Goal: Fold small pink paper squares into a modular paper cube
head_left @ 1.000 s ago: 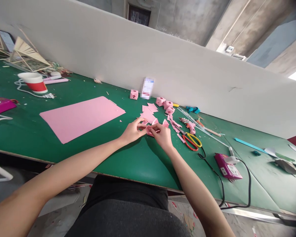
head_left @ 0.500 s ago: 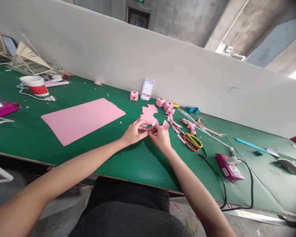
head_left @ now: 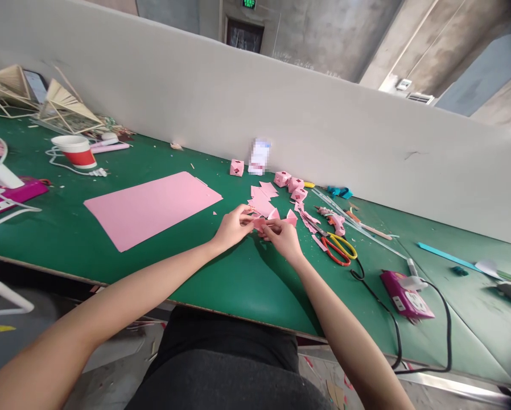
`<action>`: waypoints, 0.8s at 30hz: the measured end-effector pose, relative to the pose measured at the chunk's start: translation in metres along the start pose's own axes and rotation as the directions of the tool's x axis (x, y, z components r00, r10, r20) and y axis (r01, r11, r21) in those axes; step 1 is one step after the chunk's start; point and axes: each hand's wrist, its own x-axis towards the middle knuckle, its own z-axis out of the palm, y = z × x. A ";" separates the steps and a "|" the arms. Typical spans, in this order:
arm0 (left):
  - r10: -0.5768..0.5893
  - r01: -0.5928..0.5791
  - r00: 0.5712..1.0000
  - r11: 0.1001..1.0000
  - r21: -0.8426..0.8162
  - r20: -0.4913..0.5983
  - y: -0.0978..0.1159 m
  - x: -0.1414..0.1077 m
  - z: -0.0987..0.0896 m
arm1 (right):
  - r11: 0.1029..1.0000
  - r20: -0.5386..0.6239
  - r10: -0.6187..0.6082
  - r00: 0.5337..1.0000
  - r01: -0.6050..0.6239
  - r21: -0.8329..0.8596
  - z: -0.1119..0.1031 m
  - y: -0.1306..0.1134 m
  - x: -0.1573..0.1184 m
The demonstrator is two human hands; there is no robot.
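Note:
Between my two hands is a small folded piece of pink paper [head_left: 259, 224], partly covered by the fingers. My left hand [head_left: 234, 225] pinches its left side. My right hand [head_left: 283, 236] has its fingers closed on the right side. Just beyond the hands lie cut pink paper squares [head_left: 262, 202], and folded pink flaps [head_left: 292, 217] stick up behind my right fingers. Several folded pink paper shapes with diamond-shaped openings, one of them a paper ball [head_left: 237, 167], stand farther back near the partition.
Scissors [head_left: 340, 249] with red and yellow handles lie right of my hands, beside a pink glue gun [head_left: 332, 220]. A large pink sheet [head_left: 153, 210] lies left. A paper cup [head_left: 75, 152], a purple power strip [head_left: 407, 296] with black cable and a pale partition [head_left: 187, 97] surround the work.
My fingers have shifted on the folded paper, and more of it now shows between the hands. The whole view has swung slightly left.

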 end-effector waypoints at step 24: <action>0.350 -0.351 0.932 0.814 0.463 0.090 0.002 -0.002 0.001 | 0.765 -0.067 -0.353 0.933 0.247 -0.595 0.006 -0.014 -0.010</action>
